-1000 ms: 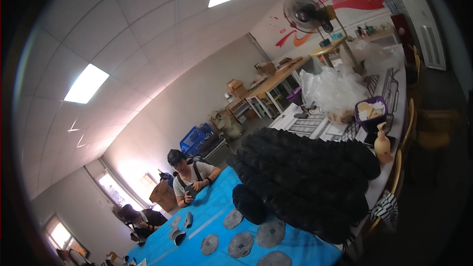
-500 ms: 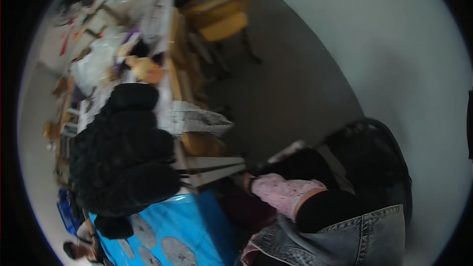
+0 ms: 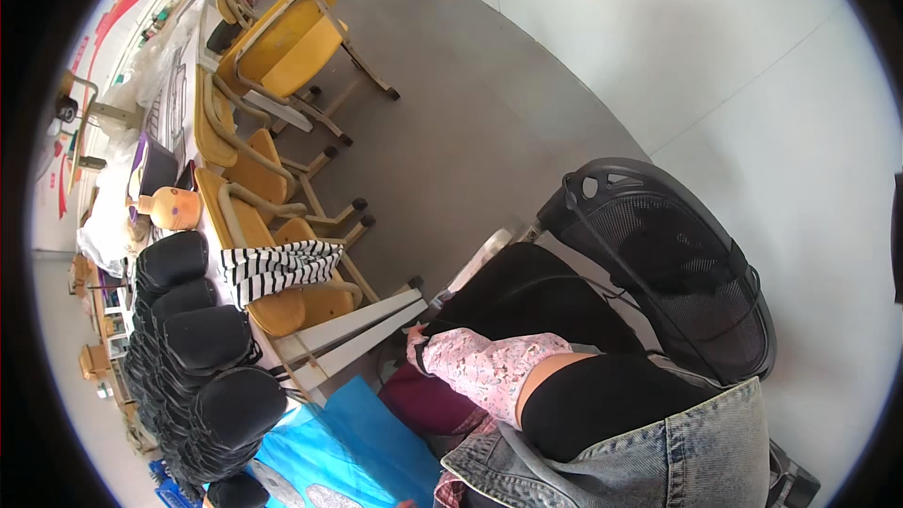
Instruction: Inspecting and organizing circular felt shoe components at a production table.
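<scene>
My right arm, in a pink floral sleeve cover [image 3: 494, 367], reaches down beside the table. Its hand [image 3: 415, 339], with a dark band at the wrist, is small and partly hidden near the white table legs [image 3: 362, 343]; I cannot make out whether it holds anything. Below that forearm lies maroon cloth [image 3: 428, 400]. A bit of skin at the lower edge may be my left hand [image 3: 406, 504]; its fingers are cut off. Close by on the left stand stacks of thin black pieces [image 3: 202, 339] with rounded ends, over a blue sheet [image 3: 348, 442] with grey speckled ovals.
Yellow chairs [image 3: 292, 47] line the long table, one with a black-and-white striped cloth [image 3: 287, 268] over it. An orange pump bottle [image 3: 174, 209] stands on the table. A black mesh office chair [image 3: 673, 254] is at the right by the pale wall [image 3: 743, 56].
The view has shifted and sharpened; the table and black stacks now sit farther left in the picture, and more of the mesh chair shows. My right arm still reaches down.
</scene>
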The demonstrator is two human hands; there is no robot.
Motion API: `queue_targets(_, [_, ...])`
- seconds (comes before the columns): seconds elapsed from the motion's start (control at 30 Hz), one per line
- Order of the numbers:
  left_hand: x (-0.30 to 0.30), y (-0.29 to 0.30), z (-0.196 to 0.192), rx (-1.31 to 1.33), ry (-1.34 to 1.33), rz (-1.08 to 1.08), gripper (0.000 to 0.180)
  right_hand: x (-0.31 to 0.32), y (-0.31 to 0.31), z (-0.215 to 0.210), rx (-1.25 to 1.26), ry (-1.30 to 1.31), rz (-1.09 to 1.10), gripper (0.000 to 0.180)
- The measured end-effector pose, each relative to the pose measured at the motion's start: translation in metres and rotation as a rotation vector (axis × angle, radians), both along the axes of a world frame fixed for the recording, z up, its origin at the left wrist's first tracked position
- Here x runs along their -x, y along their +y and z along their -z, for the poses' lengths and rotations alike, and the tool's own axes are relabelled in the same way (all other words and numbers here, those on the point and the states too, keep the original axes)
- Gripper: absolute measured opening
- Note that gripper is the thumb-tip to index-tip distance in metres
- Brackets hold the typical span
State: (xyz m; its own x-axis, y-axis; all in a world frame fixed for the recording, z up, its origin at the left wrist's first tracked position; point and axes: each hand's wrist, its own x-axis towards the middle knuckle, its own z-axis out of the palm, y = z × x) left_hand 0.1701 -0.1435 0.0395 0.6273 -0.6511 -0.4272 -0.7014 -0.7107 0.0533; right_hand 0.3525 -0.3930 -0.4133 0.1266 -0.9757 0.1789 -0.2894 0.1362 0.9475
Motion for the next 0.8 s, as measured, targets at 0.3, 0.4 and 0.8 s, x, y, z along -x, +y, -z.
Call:
queue_targets(0.3, [0.030, -0.372, -0.066, 0.589, 1.116, 0.174, 0.049, 0.029, -0.012, -0.001, 0.196, -0.126, -0.174, 0.036])
queue_targets(0.4, [0.069, -0.447, -0.038, 0.304, 1.488, 0.094, 0.066, 0.039, -0.008, 0.003, 0.269, -0.116, -0.175, 0.036])
queue_targets(0.8, [0.154, -0.507, -0.101, 0.424, 2.085, 0.304, 0.067, 0.087, -0.034, -0.025, 0.573, -0.115, -0.216, 0.033])
